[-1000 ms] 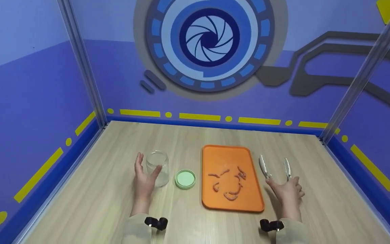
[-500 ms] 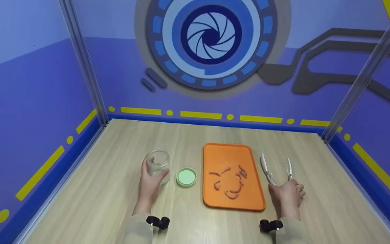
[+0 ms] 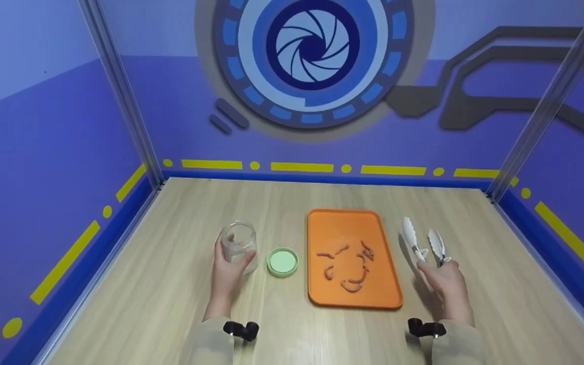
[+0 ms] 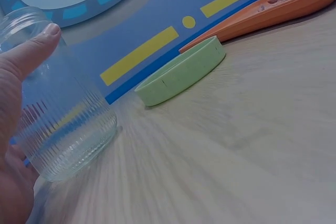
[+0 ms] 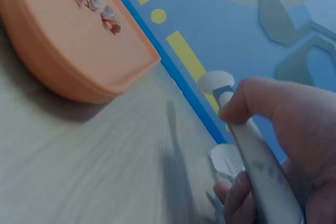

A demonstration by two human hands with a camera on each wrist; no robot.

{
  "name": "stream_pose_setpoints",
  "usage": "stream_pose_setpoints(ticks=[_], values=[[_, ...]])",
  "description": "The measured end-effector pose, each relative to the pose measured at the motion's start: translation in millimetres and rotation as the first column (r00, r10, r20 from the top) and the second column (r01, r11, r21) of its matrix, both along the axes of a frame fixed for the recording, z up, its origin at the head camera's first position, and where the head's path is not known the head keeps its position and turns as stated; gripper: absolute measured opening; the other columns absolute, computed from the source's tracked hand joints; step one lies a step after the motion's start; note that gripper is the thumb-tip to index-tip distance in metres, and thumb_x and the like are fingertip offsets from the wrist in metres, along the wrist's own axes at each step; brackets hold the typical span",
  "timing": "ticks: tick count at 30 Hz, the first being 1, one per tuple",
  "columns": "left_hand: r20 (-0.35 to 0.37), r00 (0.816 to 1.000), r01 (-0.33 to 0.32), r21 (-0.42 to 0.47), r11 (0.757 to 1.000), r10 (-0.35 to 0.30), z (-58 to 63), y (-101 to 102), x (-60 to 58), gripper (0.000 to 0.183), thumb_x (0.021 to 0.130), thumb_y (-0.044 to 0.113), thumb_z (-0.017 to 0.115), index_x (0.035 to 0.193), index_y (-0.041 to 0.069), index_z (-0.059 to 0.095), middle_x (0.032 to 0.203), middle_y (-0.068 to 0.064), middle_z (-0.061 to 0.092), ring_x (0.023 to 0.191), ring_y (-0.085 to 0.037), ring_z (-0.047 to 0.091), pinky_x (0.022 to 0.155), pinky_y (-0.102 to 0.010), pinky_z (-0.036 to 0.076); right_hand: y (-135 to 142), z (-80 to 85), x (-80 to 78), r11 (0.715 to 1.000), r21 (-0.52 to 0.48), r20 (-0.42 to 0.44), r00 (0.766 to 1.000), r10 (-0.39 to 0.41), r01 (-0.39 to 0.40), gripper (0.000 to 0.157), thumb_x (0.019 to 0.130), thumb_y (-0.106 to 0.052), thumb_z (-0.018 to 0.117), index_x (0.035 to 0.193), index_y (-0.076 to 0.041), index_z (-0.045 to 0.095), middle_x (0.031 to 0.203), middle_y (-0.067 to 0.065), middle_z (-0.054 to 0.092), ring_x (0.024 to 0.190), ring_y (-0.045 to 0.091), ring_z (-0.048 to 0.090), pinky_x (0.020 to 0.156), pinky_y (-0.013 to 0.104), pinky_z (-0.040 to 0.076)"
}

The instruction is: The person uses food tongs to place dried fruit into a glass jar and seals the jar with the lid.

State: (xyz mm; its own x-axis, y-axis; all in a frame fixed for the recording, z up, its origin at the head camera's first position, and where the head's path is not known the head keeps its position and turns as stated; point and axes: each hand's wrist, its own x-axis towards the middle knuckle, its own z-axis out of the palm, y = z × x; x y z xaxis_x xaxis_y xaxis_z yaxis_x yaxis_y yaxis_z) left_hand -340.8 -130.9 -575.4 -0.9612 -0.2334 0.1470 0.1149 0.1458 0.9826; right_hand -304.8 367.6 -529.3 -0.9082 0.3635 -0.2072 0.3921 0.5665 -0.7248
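A clear ribbed glass jar [image 3: 241, 234] stands open-topped on the table, and my left hand [image 3: 227, 276] grips it with fingers and thumb curled round its side. In the left wrist view the thumb lies along the jar [image 4: 73, 129]. On the right, my right hand [image 3: 446, 281] holds a pair of tongs [image 3: 410, 234] with white scalloped tips, which point away and stand apart. Between the hands lies an orange tray [image 3: 342, 223] bearing several thin, curved, brownish-pink pieces [image 3: 351, 286]; their kind is unclear. The right wrist view shows the tongs' arm [image 5: 262, 169] under my thumb, above the table.
A light green round lid [image 3: 283, 262] lies between the jar and the tray. The wooden table [image 3: 211, 197] ends at blue walls [image 3: 292, 152] at the back and sides. Metal posts [image 3: 124, 96] rise at the back corners.
My left hand has closed round the jar from beside it. My right hand has taken hold of the tongs, lifted them, and their tips have come closer together.
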Motion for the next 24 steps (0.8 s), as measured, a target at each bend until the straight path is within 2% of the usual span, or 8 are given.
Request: stream_pose_setpoints(ticks=[3,8,10,15,19,20,24], values=[[0.005,1.000,0.003,-0.007,1.000,-0.003,-0.4,-0.7,0.5,0.105,0.083,0.041,0.086,0.164,0.026,0.020,0.165,-0.008,0.039,0.155,-0.034,0.032,0.130,-0.057,0.022,-4.2,5.3,1.6,0.999,0.032,-0.031,0.999,0.032,-0.031,0.094,0.095,-0.056,0.059,0.139,0.022,0.029,0.128,0.039,0.050,0.104,0.042,0.054,0.091,0.052,0.051],[0.002,1.000,-0.005,0.000,1.000,0.005,-1.2,-0.2,1.1,0.101,0.084,0.041,0.085,0.162,0.025,0.023,0.164,-0.007,0.039,0.155,-0.034,0.033,0.130,-0.057,0.022,-13.8,18.1,2.3,0.989,0.084,-0.065,0.990,0.128,-0.122,0.106,0.090,-0.071,0.061,0.141,0.017,0.031,0.132,0.038,0.052,0.109,0.042,0.055,0.093,0.055,0.049],[0.000,1.000,-0.005,0.003,1.000,0.005,-2.4,0.2,1.7,0.101,0.085,0.039,0.085,0.162,0.025,0.023,0.164,-0.008,0.039,0.155,-0.035,0.033,0.130,-0.057,0.022,-18.8,22.7,2.2,0.979,0.107,-0.066,0.981,0.181,-0.174,0.102,0.089,-0.072,0.063,0.138,0.014,0.035,0.123,0.034,0.056,0.104,0.039,0.056,0.087,0.051,0.050],[0.001,1.000,-0.007,0.016,1.000,0.007,0.0,1.7,4.8,0.100,0.087,0.032,0.084,0.163,0.023,0.020,0.165,-0.009,0.038,0.155,-0.036,0.031,0.131,-0.056,0.020,-37.3,26.9,1.9,0.950,0.140,-0.083,0.953,0.291,-0.278,0.082,0.085,-0.063,0.075,0.123,0.004,0.047,0.096,0.013,0.055,0.085,0.026,0.053,0.065,0.033,0.042],[0.001,1.000,-0.013,0.008,1.000,0.013,-0.2,1.2,4.3,0.101,0.086,0.033,0.085,0.163,0.022,0.021,0.164,-0.009,0.039,0.155,-0.036,0.031,0.131,-0.057,0.019,-54.9,27.2,0.7,0.931,0.147,-0.105,0.930,0.351,-0.335,0.070,0.081,-0.050,0.084,0.121,-0.001,0.053,0.093,0.009,0.055,0.083,0.024,0.053,0.063,0.031,0.041],[-0.005,1.000,-0.014,0.002,1.000,0.014,-4.4,0.1,1.8,0.102,0.085,0.035,0.085,0.163,0.023,0.021,0.164,-0.008,0.040,0.155,-0.035,0.032,0.131,-0.057,0.019,-58.6,27.4,-0.1,0.925,0.158,-0.118,0.924,0.365,-0.346,0.067,0.081,-0.046,0.085,0.120,-0.002,0.054,0.093,0.009,0.056,0.083,0.024,0.053,0.063,0.031,0.041],[-0.016,1.000,-0.022,-0.001,1.000,0.022,-4.0,-0.4,0.6,0.099,0.085,0.034,0.085,0.162,0.023,0.024,0.163,-0.008,0.041,0.154,-0.036,0.034,0.130,-0.058,0.020,-71.1,29.6,-2.5,0.898,0.206,-0.146,0.895,0.422,-0.389,0.063,0.081,-0.039,0.086,0.124,-0.002,0.059,0.091,0.008,0.061,0.083,0.024,0.055,0.066,0.031,0.042]])
